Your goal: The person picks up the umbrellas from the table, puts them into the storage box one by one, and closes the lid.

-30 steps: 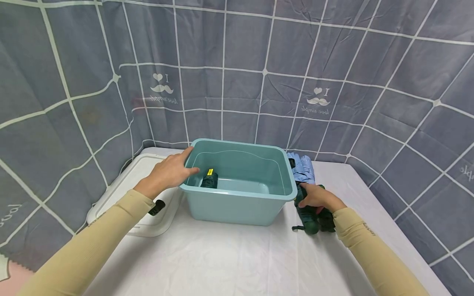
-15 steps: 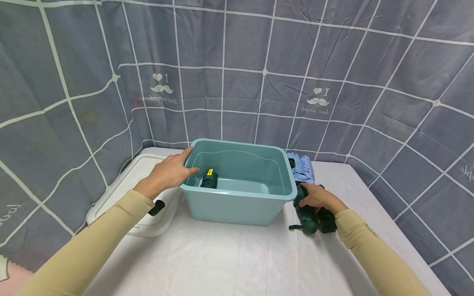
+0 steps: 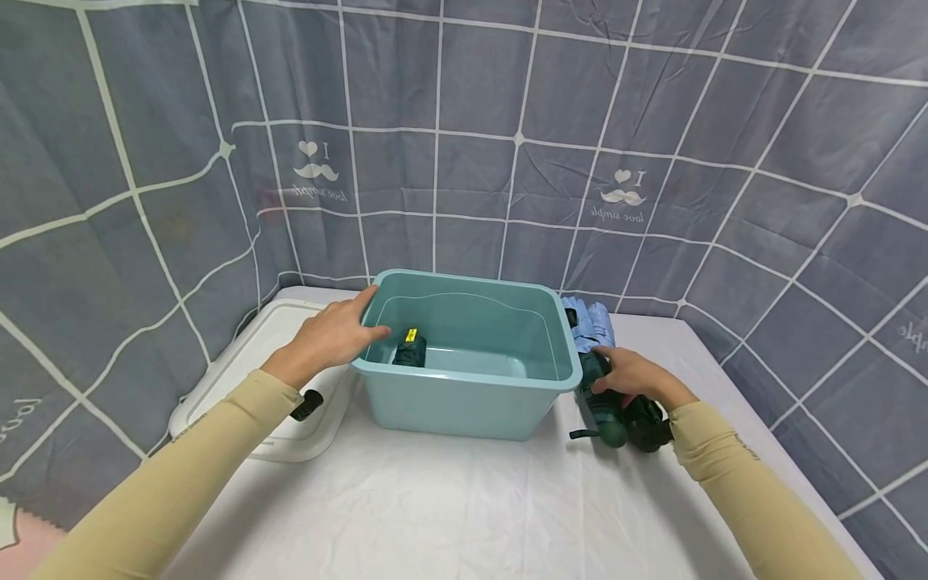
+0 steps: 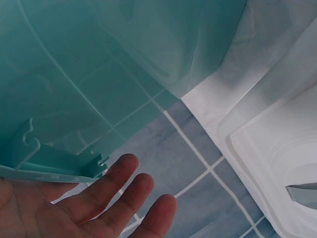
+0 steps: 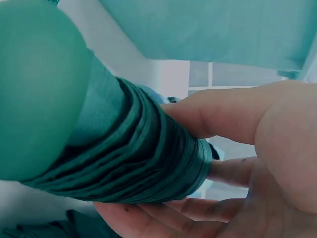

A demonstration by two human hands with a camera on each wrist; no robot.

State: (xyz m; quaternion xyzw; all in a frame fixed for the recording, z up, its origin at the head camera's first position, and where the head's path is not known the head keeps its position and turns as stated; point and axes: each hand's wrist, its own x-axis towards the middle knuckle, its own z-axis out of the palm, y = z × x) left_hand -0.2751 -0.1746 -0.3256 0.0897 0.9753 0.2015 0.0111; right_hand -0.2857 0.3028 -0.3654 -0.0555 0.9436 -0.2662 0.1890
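My left hand (image 3: 326, 342) rests at the left rim of a teal plastic bin (image 3: 449, 407), thumb over the rim. Its other fingers (image 4: 131, 198) extend loosely outside the wall in the left wrist view. At the bin's right side, my right hand (image 3: 640, 379) grips a dark green folded umbrella (image 3: 600, 407), thumb on one side and fingers beneath. The umbrella's rounded green end (image 5: 37, 89) faces the right wrist camera. Another dark green folded bundle (image 3: 645, 419) lies beside it, partly hidden by the hand. Inside the bin, toward the left, is a dark folded umbrella (image 3: 410, 352) with a yellow tag.
A light blue folded umbrella (image 3: 594, 322) lies behind the green one, against the bin's right side. To the bin's left, a white lid (image 3: 290, 318) lies on the white-covered table (image 3: 464, 507). Grey checked curtains (image 3: 478, 89) stand behind and at both sides.
My right hand has shifted slightly right and the green umbrella's rounded end has moved a little away from me. More of the dark bundle beside it shows. The left hand and bin stay put.
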